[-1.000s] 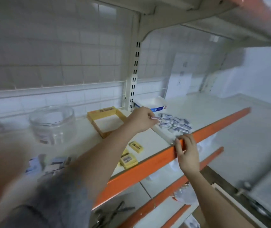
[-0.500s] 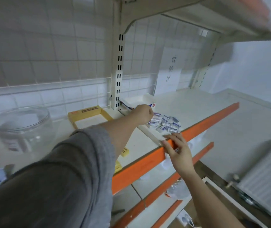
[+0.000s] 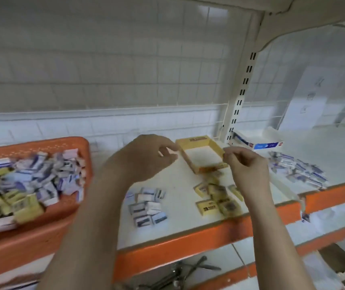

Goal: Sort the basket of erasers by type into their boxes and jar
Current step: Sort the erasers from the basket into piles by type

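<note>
The shelf [image 3: 180, 208] holds an orange basket [image 3: 41, 231] full of erasers at the left. The yellow box [image 3: 200, 155] sits between both hands. The left hand [image 3: 144, 155] and right hand [image 3: 246, 164] curl loosely, holding nothing.

Orange basket [image 3: 41, 231] heaped with erasers at left; empty yellow box [image 3: 202, 155] and blue-white box [image 3: 257, 142] behind sorted piles
</note>
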Available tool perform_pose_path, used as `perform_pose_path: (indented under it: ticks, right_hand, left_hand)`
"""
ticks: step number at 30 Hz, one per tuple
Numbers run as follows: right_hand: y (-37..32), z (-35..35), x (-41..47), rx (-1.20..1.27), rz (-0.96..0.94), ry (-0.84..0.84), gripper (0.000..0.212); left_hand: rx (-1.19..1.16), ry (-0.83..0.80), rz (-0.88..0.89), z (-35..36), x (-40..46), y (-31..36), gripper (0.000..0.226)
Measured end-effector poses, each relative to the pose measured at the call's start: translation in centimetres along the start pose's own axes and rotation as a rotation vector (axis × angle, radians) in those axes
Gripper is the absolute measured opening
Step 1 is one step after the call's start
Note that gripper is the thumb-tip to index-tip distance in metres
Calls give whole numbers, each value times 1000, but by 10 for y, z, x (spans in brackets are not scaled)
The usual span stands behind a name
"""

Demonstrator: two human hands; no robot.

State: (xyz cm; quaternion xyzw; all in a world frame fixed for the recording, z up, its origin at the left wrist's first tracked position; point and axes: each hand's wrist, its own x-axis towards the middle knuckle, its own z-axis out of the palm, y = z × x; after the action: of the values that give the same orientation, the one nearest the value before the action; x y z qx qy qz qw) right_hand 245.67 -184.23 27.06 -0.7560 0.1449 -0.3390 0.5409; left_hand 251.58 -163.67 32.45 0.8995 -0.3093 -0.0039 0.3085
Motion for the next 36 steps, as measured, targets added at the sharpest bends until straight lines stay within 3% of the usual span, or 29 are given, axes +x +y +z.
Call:
perform_pose_path:
  ticks: [8, 10, 15, 19, 23, 27, 31, 34, 36]
  right_hand:
    - [-86, 143, -40, -76, -245, -598, 14]
    - [-102, 173, -52, -240, -392, -798, 8]
    - [-127, 232, -76, -965, -747, -1213, 31]
    - [-120, 261, -100, -1429, -831, -1172, 28]
    - [-112, 275, -102, -1552, -735, -1192, 41]
    - [-116, 277, -101, -1492, -602, -1199, 39]
    - [-126, 268, -101, -1425, -612, -1155, 34]
    - [-139, 250, -93, -1203, -613, -1061, 15]
    - [-147, 231, -87, -1006, -546, -970, 21]
  left_hand:
    - [79, 229, -363, -88, -126, -101, 16]
    - [108, 240, -423, -100, -151, -120, 20]
    - [141, 263, -497, -119, -189, -145, 16]
    - [158, 251, -495, -125, -196, -157, 21]
    - [159, 222, -471, -127, -195, -162, 23]
    - [180, 164, -446, -127, -188, -166, 26]
    - [237, 70, -419, -129, -173, -169, 27]
    - [327, -73, -392, -130, -155, -168, 30]
    - [374, -169, -372, -129, -144, -166, 28]
